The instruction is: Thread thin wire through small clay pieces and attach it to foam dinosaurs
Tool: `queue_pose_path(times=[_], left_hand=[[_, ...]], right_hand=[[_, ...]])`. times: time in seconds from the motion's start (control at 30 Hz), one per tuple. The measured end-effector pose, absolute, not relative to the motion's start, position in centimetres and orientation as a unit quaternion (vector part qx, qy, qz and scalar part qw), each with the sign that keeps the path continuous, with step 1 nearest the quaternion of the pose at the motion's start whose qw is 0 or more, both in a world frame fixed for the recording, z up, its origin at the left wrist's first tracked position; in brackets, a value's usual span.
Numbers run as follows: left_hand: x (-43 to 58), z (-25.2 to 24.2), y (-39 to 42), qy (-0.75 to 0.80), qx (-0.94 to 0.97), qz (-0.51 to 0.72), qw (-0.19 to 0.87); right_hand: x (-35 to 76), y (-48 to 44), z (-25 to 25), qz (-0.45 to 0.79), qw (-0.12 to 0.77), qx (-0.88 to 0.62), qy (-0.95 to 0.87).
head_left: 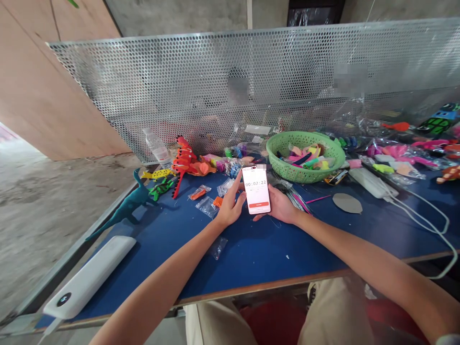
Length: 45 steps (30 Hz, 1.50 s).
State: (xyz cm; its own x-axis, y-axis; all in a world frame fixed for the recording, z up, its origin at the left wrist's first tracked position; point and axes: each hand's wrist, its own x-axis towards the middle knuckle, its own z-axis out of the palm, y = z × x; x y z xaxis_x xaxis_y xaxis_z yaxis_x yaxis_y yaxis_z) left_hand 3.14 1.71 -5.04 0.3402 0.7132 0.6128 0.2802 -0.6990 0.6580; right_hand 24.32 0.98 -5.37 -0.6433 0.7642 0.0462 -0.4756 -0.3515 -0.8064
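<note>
A smartphone point(256, 191) with a white screen is held upright over the middle of the blue table. Its screen reads 00:02:22, with a red bar near the bottom. My left hand point(231, 203) grips the phone's left edge, thumb along the side. From the right, my right hand point(282, 205) holds the other edge, its fingers partly hidden behind the phone. Small clear bags with orange pieces point(200, 192) lie just left of my left hand. Thin pink and clear sticks point(300, 202) rest beside my right hand.
A green basket point(275, 165) of colourful pieces stands behind the phone. Toy dinosaurs, one of them teal point(125, 206), are at the left. A white power bank point(91, 275) lies front left; another white device point(372, 183) with cables lies right. A perforated metal panel point(179, 81) borders the back.
</note>
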Motion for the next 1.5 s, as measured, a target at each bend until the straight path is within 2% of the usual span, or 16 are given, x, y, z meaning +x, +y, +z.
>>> queue_pose_path(times=[1.5], left_hand=[[3.02, -5.03, 1.63, 0.315, 0.792, 0.477, 0.215]], right_hand=[[24.20, 1.06, -5.14, 0.805, 0.386, -0.179, -0.413]])
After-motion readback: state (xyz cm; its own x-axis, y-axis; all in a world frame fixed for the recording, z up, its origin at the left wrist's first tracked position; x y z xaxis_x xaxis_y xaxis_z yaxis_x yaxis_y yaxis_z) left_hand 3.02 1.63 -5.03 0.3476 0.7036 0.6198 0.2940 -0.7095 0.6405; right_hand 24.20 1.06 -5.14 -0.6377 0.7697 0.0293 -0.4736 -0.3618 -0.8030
